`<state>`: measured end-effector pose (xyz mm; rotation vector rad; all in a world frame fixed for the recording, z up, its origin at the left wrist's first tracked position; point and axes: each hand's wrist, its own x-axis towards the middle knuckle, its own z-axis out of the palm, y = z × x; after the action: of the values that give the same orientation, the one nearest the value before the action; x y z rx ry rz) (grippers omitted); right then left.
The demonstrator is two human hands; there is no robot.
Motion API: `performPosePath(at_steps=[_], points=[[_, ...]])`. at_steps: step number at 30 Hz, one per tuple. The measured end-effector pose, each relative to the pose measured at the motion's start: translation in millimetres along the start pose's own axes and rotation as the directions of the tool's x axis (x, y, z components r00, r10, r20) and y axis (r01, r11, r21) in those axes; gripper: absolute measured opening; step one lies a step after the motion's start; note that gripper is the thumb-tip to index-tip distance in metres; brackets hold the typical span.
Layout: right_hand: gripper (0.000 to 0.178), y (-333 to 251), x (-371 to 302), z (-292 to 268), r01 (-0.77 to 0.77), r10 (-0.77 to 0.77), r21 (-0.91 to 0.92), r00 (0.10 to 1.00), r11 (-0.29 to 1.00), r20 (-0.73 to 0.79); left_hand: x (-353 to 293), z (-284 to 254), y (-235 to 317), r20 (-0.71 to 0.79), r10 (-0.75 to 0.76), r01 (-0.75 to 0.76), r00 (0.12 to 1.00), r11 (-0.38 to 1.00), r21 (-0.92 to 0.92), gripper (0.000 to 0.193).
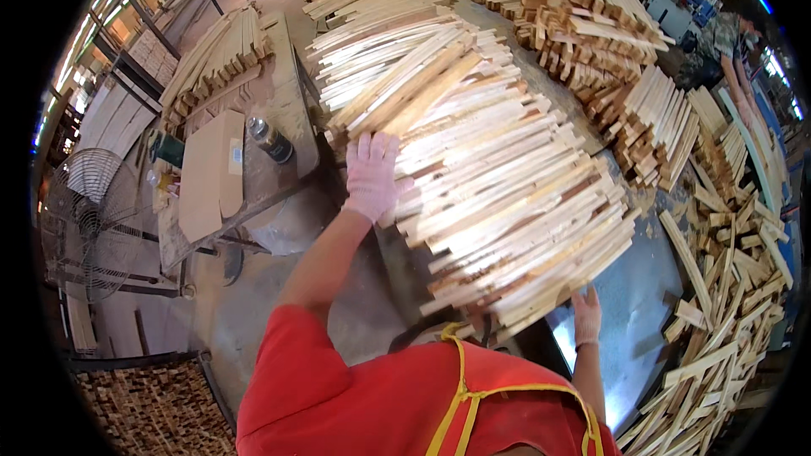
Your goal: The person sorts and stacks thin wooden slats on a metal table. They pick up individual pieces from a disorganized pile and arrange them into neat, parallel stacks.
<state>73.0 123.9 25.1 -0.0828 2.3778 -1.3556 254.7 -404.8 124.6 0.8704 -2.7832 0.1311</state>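
A wide layer of pale wooden strips (515, 194) lies side by side in front of me, reaching almost to my body. Several longer strips (422, 84) rest slantwise on top of it. My left hand (372, 173), in a light glove, lies with fingers stretched against the left ends of the strips, just below the slanted ones. At the near right corner of the layer is my right hand (585, 312), also gloved. Its fingers point up beside the strip ends, apparently stretched out and touching the edge; part of them is hard to make out.
On the left, a table (300, 131) bears a cardboard sheet (211, 169), a dark bottle (270, 140) and a wood pile (224, 55). A fan (89, 211) stands beyond. Right, stacked strips (591, 25) and loose offcuts (718, 304) crowd the metal surface (646, 287); another person's arm (739, 89) shows.
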Motion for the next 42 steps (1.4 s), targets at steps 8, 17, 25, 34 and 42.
performPosePath(at_steps=[8, 17, 25, 34, 42], points=[[0.056, 44, -33, 39, -0.19, 0.189, 0.123, 0.982, 0.974, 0.026, 136, 17, -61, 0.381, 0.097, -0.113, 0.919, 0.993, 0.022, 0.088], [0.044, 31, -19, 63, -0.346, 0.376, 0.265, 0.924, 0.9, -0.072, 173, 15, -99, 0.484, -0.241, 0.285, 0.841, 0.958, -0.018, 0.115], [0.051, 26, -27, 67, -0.328, 0.37, 0.37, 0.928, 0.869, -0.047, 215, -37, -104, 0.338, -0.242, 0.18, 0.91, 0.962, 0.203, 0.102], [0.062, 55, -22, 45, -0.156, 0.156, -0.013, 0.988, 0.988, 0.004, 266, 39, -139, 0.293, -0.36, 0.314, 0.886, 0.93, 0.192, 0.091], [0.098, -76, -23, 77, -0.336, 0.338, 0.038, 0.939, 0.941, -0.058, 26, 83, -93, -0.272, -0.431, 0.23, 0.86, 0.804, -0.548, 0.084]])
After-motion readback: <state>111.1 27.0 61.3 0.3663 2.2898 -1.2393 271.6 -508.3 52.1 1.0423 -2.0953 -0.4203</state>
